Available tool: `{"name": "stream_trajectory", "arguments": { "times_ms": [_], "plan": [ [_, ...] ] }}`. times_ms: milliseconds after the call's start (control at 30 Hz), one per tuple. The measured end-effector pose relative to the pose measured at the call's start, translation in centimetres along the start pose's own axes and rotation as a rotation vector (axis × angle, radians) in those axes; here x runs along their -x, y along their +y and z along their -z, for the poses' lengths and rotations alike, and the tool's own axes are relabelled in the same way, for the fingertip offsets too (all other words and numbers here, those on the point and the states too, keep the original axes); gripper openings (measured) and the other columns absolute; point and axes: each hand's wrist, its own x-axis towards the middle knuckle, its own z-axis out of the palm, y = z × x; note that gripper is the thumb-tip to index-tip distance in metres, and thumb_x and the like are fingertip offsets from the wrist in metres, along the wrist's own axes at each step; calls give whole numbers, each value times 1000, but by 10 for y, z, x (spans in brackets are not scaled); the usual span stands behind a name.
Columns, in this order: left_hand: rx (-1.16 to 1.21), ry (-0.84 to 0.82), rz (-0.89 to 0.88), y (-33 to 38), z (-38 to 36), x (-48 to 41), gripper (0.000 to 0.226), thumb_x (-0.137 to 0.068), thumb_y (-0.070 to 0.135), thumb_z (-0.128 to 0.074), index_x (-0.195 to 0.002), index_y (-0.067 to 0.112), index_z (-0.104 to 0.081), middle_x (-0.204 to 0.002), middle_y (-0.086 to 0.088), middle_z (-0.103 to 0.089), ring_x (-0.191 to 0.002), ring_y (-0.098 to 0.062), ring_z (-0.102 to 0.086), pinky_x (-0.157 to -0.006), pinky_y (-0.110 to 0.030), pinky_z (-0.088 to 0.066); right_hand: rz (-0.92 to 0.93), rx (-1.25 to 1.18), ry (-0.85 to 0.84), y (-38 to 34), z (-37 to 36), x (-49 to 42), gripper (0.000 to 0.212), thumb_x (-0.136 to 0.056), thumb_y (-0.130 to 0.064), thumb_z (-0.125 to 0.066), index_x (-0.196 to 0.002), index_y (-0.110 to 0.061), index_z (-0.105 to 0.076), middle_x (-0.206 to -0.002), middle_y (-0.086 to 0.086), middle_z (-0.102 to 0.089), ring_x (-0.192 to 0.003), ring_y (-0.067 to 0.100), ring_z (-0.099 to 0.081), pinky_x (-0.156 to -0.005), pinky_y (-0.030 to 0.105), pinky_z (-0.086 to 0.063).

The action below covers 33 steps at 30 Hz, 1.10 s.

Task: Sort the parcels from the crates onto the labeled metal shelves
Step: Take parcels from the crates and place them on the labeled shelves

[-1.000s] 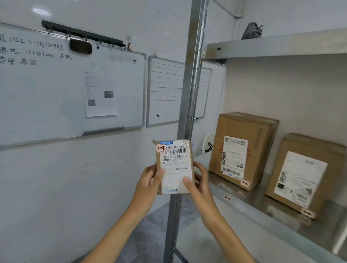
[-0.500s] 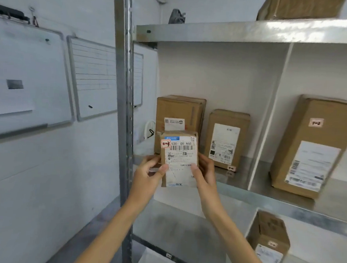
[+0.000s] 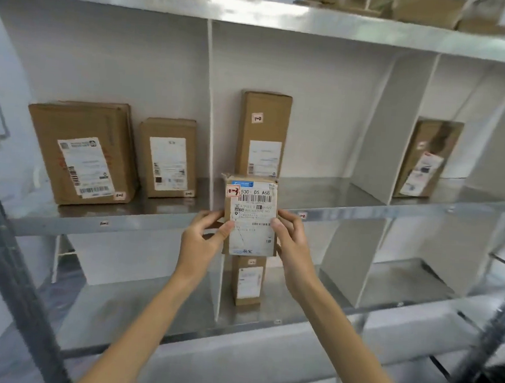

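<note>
Both of your hands are on one small parcel (image 3: 251,218). Your left hand (image 3: 203,238) pinches its left edge, thumb on the labelled face and fingers curled behind. Your right hand (image 3: 292,239) grips the right edge the same way. You hold it upright in the air, label toward you, in front of the middle shelf (image 3: 153,229) and not resting on it. A red-marked sticker (image 3: 232,191) sits at the top left corner of its label.

Just behind the parcel, in the middle compartment, a tall narrow box (image 3: 264,132) stands upright. A white divider (image 3: 211,98) just left of it closes off the left compartment. There a large box (image 3: 80,152) and a smaller box (image 3: 168,158) stand side by side, labels facing out. In the right compartment a leaning box (image 3: 427,158) tilts to one side; its label is too blurred to read. A small tag (image 3: 302,215) is stuck on the shelf's front lip beside your right hand.

On the lower shelf (image 3: 176,329) a slim box (image 3: 248,280) stands upright, its top hidden behind the parcel you hold. The top shelf (image 3: 257,15) carries more brown boxes (image 3: 422,8), cut off by the frame edge. A grey upright post (image 3: 15,279) runs down the left side.
</note>
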Motion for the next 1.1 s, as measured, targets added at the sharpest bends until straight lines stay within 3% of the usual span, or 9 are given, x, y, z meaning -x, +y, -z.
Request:
{"name": "stream_trajectory", "arguments": {
  "times_ms": [233, 400, 533, 667, 933, 1100],
  "plan": [
    [164, -246, -10, 41, -117, 20, 39, -85, 26, -66, -121, 14, -63, -114, -3, -60, -103, -12, -61, -77, -12, -52, 87, 94, 238, -48, 120, 40, 24, -96, -24, -53, -118, -18, -50, -116, 2, -66, -103, 12, -63, -75, 21, -53],
    [191, -356, -48, 72, -190, 44, 34, -87, 22, -64, -120, 14, -64, -110, -2, -61, -97, -6, -61, -71, -6, -47, 105, 140, 355, -69, 196, 66, 19, -94, -30, -54, -114, -29, -52, -119, 2, -63, -110, 16, -61, -90, 38, -54],
    [199, -395, -42, 95, -248, 61, 33, -87, 20, -64, -119, 14, -64, -110, 1, -60, -97, -8, -61, -70, -6, -48, 98, 149, 394, -84, 255, 80, 22, -95, -32, -53, -116, -28, -50, -117, 2, -63, -107, 16, -62, -81, 32, -55],
    [193, -452, -28, 117, -310, 77, 35, -88, 21, -62, -123, 15, -61, -108, -1, -59, -100, -15, -61, -69, -7, -50, 85, 141, 445, -104, 319, 87, 19, -95, -28, -54, -114, -26, -53, -114, 2, -65, -105, 17, -63, -89, 40, -55],
    [233, -486, -34, 152, -419, 110, 34, -89, 18, -61, -123, 14, -60, -104, -3, -57, -92, -11, -59, -65, -9, -50, 87, 208, 460, -134, 436, 103, 21, -96, -25, -52, -116, -21, -52, -110, 3, -65, -101, 16, -64, -85, 35, -56],
    [226, -494, 0, 146, -467, 123, 36, -90, 21, -60, -125, 17, -59, -103, 1, -56, -98, -14, -59, -74, -17, -55, 50, 183, 478, -132, 481, 102, 26, -97, -24, -49, -121, -15, -50, -113, 6, -65, -105, 19, -63, -90, 43, -54]
  ]
}}
